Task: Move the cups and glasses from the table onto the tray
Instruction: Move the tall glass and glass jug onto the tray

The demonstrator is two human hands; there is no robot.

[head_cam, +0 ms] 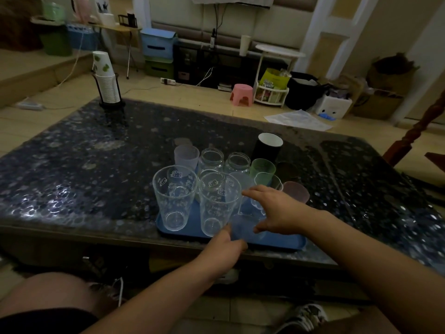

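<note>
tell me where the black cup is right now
In the head view the black cup stands right of centre, at the far end of the group, just behind the green cup and right of the jars.

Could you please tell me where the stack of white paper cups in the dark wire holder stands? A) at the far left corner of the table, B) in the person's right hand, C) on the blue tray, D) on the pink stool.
A: the stack of paper cups stands in its holder at the far left corner of the table, well apart from the blue tray.
</note>
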